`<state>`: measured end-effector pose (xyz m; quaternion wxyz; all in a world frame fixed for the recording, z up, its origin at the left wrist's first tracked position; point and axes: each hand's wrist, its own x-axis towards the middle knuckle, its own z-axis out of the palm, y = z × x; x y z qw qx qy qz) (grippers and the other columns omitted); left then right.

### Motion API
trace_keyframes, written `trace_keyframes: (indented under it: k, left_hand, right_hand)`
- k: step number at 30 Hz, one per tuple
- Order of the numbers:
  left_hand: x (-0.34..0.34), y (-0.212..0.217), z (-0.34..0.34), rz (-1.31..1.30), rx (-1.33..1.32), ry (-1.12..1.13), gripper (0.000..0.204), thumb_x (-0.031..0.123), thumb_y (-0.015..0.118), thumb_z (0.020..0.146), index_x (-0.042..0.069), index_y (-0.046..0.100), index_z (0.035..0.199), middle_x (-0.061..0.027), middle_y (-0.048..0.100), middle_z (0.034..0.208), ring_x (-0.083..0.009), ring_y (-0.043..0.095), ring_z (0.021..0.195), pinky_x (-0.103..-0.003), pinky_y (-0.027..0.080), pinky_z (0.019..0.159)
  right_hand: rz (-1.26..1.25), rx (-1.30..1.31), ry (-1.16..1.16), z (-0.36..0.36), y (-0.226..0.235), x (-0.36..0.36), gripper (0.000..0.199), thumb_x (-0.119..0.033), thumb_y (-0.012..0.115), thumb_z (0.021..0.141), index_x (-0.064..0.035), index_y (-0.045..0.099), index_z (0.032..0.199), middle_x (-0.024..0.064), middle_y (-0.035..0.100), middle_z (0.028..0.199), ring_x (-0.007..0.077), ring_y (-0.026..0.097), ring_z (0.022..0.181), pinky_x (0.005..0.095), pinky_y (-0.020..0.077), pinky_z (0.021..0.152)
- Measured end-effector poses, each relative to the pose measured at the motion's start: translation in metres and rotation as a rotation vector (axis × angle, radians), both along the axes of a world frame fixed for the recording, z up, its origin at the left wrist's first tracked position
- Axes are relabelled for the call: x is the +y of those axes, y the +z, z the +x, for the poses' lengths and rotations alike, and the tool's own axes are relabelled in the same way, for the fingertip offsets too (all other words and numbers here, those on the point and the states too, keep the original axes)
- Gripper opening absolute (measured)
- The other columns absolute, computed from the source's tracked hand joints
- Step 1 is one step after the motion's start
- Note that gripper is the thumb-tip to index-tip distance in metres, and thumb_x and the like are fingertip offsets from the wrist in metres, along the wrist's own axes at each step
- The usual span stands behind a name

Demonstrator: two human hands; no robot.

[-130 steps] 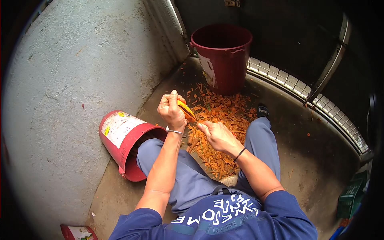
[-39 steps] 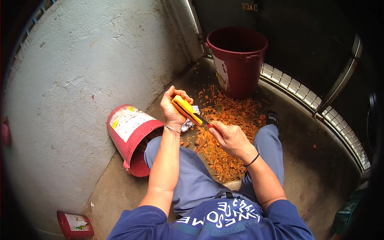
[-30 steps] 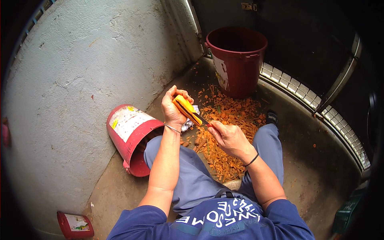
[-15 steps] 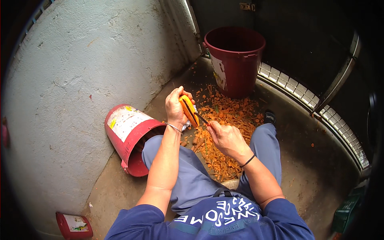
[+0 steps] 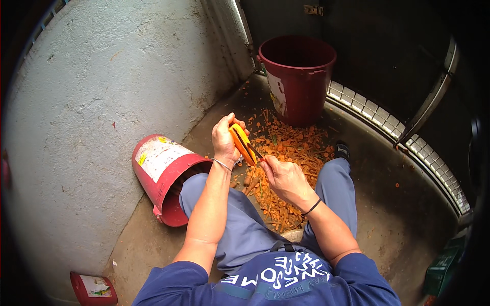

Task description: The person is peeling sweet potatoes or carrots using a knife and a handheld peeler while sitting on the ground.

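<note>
The left hand (image 5: 223, 143) is curled around a carrot (image 5: 239, 138), fingers wrapped from behind, with the near end sticking out past the grip and slanting down toward the right. The right hand (image 5: 288, 179) pinches a small knife (image 5: 256, 152), thumb and fingers bunched close at the handle, which is mostly hidden from me. The dark blade lies up against the carrot's low end, though I can't tell how deep it bites. A long dark groove runs down the carrot's face.

From the head view, the carrot hangs in the air over the person's lap, just above a heap of shavings (image 5: 291, 148). Whole carrots (image 5: 249, 184) lie on the near left edge of the heap. A tipped bucket (image 5: 155, 166) rests beside the left knee, its mouth toward the leg; a second bucket (image 5: 306, 94) stands upright beyond the heap.

To my eye, good work here calls for a firm left grip kept well up from the low end, thumb out of the blade's line. I'd want the knife held shallow and steered by the wrist in short strokes. Staying over the heap should catch the scraps, and a wet carrot could slip, so pressure ought to be light.
</note>
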<state>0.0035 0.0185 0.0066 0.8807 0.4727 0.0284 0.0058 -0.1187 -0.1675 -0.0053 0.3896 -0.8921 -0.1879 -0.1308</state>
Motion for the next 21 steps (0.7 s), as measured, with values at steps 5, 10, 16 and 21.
trace_keyframes:
  k: [5, 10, 16, 21]
  left_hand:
    - [-0.0028, -0.0036, 0.0006, 0.012, -0.033, -0.015, 0.027, 0.028, 0.061, 0.102, 0.009, 0.06, 0.082, -0.0097, 0.067, 0.075, -0.0225, 0.065, 0.063, -0.035, 0.056, 0.06]
    - [-0.0053, -0.0046, -0.0018, 0.024, -0.039, -0.039, 0.026, 0.027, 0.061, 0.102, 0.009, 0.06, 0.083, -0.0101, 0.066, 0.074, -0.0216, 0.065, 0.061, -0.034, 0.056, 0.059]
    - [-0.0104, -0.0046, -0.0055, 0.145, -0.133, -0.059, 0.024, 0.024, 0.061, 0.103, 0.008, 0.06, 0.085, -0.0098, 0.066, 0.072, -0.0198, 0.064, 0.057, -0.032, 0.056, 0.056]
    - [-0.0099, -0.0054, -0.0068, 0.153, -0.142, -0.104, 0.024, 0.024, 0.062, 0.103, 0.007, 0.061, 0.086, -0.0098, 0.066, 0.072, -0.019, 0.064, 0.057, -0.031, 0.055, 0.056]
  right_hand:
    - [-0.002, 0.001, -0.007, 0.001, -0.0036, 0.0018, 0.023, -0.025, 0.055, 0.107, -0.0041, 0.059, 0.099, 0.0219, 0.067, 0.072, 0.0433, 0.069, 0.068, 0.0547, 0.0547, 0.061]
    - [-0.018, 0.04, 0.006, -0.0002, -0.004, 0.0015, 0.024, -0.025, 0.054, 0.108, -0.0032, 0.058, 0.099, 0.0227, 0.067, 0.071, 0.0439, 0.069, 0.069, 0.0554, 0.0545, 0.063]
    - [-0.021, 0.158, 0.047, 0.0024, -0.0037, -0.0034, 0.025, -0.026, 0.052, 0.109, -0.0028, 0.058, 0.1, 0.0245, 0.066, 0.073, 0.0462, 0.068, 0.073, 0.0576, 0.0529, 0.067]
    - [-0.01, 0.155, 0.051, 0.0023, -0.0044, -0.0025, 0.026, -0.025, 0.051, 0.108, -0.0022, 0.058, 0.1, 0.0257, 0.066, 0.073, 0.0472, 0.067, 0.074, 0.0581, 0.0522, 0.069]
